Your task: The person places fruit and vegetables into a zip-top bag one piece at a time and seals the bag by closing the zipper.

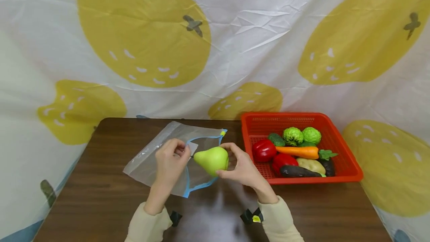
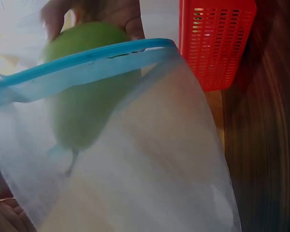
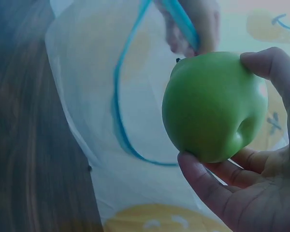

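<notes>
A green pear (image 1: 212,160) is held by its broad end in my right hand (image 1: 243,165), thumb and fingers spread around it. Its narrow stem end points left, at the mouth of a clear zip bag (image 1: 147,160) with a blue zip edge (image 1: 201,186). My left hand (image 1: 173,160) pinches the bag near that edge, its fingertips close to the pear's stem. In the left wrist view the lower part of the pear (image 2: 82,116) shows blurred through the bag's film. The right wrist view has the bag's mouth standing open, with the pear overlapping it.
A red plastic basket (image 1: 246,137) stands to the right, holding red peppers (image 1: 264,150), a carrot (image 1: 299,152), an eggplant (image 1: 299,171) and several other vegetables. Behind the brown wooden table (image 1: 100,182) hangs a white cloth (image 1: 235,47) printed with yellow fruit.
</notes>
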Action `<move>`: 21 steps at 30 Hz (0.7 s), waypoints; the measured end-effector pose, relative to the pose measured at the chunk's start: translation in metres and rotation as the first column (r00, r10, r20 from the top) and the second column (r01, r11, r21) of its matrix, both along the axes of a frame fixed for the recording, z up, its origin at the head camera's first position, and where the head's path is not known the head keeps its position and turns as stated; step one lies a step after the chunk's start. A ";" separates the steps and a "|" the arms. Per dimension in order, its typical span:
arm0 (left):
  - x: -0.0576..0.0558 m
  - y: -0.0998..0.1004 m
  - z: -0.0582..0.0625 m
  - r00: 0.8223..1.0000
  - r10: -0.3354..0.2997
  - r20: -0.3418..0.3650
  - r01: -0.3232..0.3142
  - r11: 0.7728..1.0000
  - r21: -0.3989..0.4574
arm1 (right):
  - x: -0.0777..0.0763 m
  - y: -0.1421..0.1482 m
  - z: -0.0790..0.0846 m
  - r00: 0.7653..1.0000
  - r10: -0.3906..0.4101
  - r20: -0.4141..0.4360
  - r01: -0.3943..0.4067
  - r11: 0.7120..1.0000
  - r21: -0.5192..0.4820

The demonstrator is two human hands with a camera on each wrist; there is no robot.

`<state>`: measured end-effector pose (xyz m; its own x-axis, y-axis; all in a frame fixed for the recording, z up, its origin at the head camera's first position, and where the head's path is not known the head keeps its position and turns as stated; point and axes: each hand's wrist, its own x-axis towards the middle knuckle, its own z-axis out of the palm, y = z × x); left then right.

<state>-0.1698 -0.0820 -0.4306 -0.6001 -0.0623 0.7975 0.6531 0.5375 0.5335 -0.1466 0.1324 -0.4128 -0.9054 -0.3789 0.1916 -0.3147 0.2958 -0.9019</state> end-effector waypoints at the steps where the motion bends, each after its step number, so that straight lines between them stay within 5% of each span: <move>1: 0.000 0.000 0.000 1.000 0.002 -0.004 -0.002 1.000 -0.005 | -0.002 -0.003 -0.005 1.000 -0.002 -0.006 0.002 1.000 0.008; 12: 0.001 0.000 0.001 0.998 0.028 -0.048 -0.031 0.998 -0.063 | -0.020 -0.041 -0.040 0.984 0.016 -0.176 0.007 0.992 0.128; 21: 0.005 0.000 0.002 0.998 0.045 -0.043 -0.050 0.992 -0.115 | -0.041 -0.078 -0.057 0.969 0.131 -0.208 -0.067 0.955 0.288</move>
<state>-0.1646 -0.0820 -0.4282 -0.5662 0.0042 0.8242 0.6450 0.6249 0.4399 -0.1874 0.0543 -0.4702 -0.8067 -0.5313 0.2587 -0.5384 0.4805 -0.6922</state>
